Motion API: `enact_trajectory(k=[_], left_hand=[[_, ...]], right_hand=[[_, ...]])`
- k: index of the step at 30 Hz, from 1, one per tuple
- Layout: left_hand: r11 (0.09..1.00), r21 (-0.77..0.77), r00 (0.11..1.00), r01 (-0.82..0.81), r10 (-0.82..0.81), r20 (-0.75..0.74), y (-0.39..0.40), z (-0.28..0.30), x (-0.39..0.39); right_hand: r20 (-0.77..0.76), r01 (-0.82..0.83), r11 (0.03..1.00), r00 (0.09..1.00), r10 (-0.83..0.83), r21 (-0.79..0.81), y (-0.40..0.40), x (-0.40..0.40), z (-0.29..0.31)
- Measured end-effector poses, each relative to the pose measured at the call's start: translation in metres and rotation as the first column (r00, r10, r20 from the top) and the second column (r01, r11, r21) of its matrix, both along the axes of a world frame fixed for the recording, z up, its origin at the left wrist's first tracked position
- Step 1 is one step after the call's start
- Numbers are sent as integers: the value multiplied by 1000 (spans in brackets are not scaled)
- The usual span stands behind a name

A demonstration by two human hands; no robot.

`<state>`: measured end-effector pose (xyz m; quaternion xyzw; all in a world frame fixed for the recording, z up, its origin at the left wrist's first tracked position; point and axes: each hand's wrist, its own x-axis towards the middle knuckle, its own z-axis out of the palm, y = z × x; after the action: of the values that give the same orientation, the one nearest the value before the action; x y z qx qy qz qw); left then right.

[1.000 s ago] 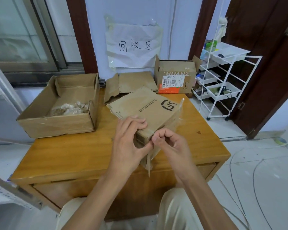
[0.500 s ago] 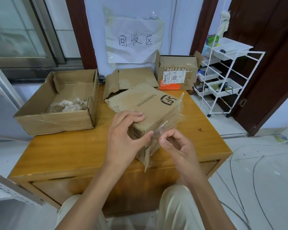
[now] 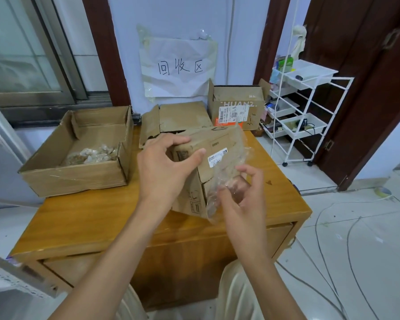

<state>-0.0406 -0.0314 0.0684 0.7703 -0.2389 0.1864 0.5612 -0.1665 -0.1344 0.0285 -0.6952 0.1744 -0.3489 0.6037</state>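
Note:
A brown cardboard box stands tipped on its near edge on the wooden table. My left hand grips its upper left corner, fingers over the top and thumb on the near face. A strip of clear packing tape hangs loose from the box's right side. My right hand pinches that tape just right of the box, with the other fingers spread.
An open carton holding crumpled tape sits at the table's left. A flattened carton and an open labelled box stand at the back. A white wire trolley is to the right, and cables lie on the tiled floor.
The box has been turned up onto its edge, its labelled side now facing me. My right hand has pulled the clear tape farther off and out to the right.

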Motion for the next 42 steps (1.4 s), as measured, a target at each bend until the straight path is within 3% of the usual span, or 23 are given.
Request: enact_trajectory(k=[3,5,10,16,19,24,26,28,29,30,33,36,42], left_hand=[[998,-61,998,-22,19,-56,0,2,1],[995,-92,996,-43,35,-87,0,2,0],[989,-134,984,-64,41,-171,5,5,4],[979,-198,965,-56,2,-263,9,7,14],[979,-197,962,-50,-6,-275,9,8,19],[977,-205,952,-54,-12,-305,12,13,28],[993,0,972,-117,114,-207,11,12,24],[910,313,961,-272,240,137,11,6,17],[879,364,938,-308,216,271,9,5,14],[877,389,936,-281,160,315,8,3,13],[913,401,990,-78,25,136,6,-5,15],[947,320,1000,12,-11,-4,6,-19,21],[970,240,998,28,-16,-53,5,-22,29]], right_hand=[[-13,-94,971,995,99,218,-5,-1,2],[-31,-112,955,992,126,276,-8,-2,4],[-86,-116,993,990,116,5,-25,-1,4],[-182,-227,959,964,195,-173,-53,3,12],[-167,-248,955,961,221,-160,-56,8,20],[-26,-347,938,938,347,-1,-53,13,35],[26,-369,925,929,369,93,-50,18,37],[31,-384,914,923,384,133,-47,26,36],[33,-390,911,921,389,136,-46,30,37],[40,-394,909,919,392,135,-46,34,38],[34,-408,907,913,406,107,-49,44,43],[19,-449,885,893,451,125,-53,53,41],[258,-494,763,869,422,417,-70,63,32]])
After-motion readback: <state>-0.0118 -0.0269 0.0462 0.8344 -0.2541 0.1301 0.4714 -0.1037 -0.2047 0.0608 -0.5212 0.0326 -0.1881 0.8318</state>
